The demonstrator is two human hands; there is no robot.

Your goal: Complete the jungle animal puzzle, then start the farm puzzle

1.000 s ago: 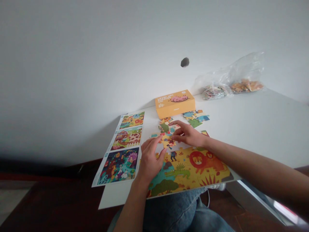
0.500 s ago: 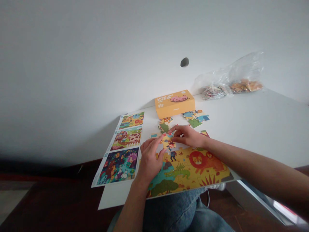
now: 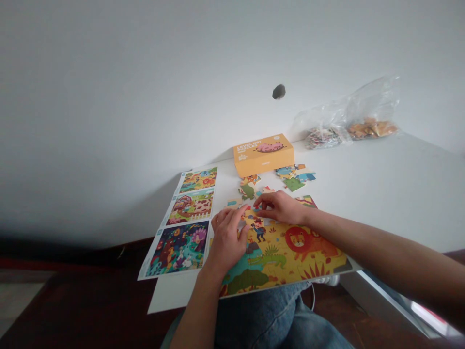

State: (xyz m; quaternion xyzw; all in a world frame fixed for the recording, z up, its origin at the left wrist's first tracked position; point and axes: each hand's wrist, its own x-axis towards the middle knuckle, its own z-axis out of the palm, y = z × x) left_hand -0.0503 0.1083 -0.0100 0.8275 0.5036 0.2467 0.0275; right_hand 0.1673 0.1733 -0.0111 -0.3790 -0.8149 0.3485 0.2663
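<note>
The partly joined jigsaw puzzle (image 3: 279, 257) lies along the table's near edge, showing a lion, a crocodile and a small figure in a hat. At its upper edge, a yellow puzzle piece (image 3: 257, 222) with the figure's head sits against the figure's body. My left hand (image 3: 228, 237) rests at that piece's left side, index finger stretched out to its top corner and thumb apart. On the other side, my right hand (image 3: 279, 206) has curled fingers pinched at the piece's upper right edge, partly hiding it. Loose puzzle pieces (image 3: 248, 190) lie just beyond both hands.
A yellow puzzle box (image 3: 264, 155) stands behind the loose pieces. More pieces (image 3: 295, 184) lie to its right front. Clear bags of pieces (image 3: 372, 128) lean against the wall. A sheet with three pictures (image 3: 191, 201) overhangs the table's left edge.
The yellow piece has moved down toward me and now meets the joined puzzle, lining up with the figure's body. My right hand has shifted slightly down with it; my left hand has barely moved.
</note>
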